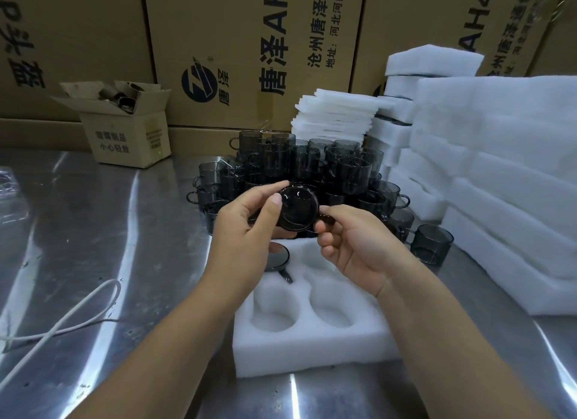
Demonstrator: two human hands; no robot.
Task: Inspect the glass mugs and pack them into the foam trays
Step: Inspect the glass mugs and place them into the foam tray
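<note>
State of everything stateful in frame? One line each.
held mug: lifted, in both hands
left hand: grips its body
right hand: pinches its handle
foam tray: far-left pocket filled, two near pockets empty
mug pile: stacked, unpacked
small carton: flaps open

Small open cardboard box (pixel 125 128) on steel worktop (pixel 93 231), far left beyond the fingers (pixel 276 200). White cable (pixel 118 289) looped near-left of them. Printed cartons (pixel 249 44) stacked behind.

Left grip (pixel 246 231) and right grip (pixel 352 247) meet at centre, curled fingers pinching 1 mug (pixel 298 208) from opposite sides.
</note>
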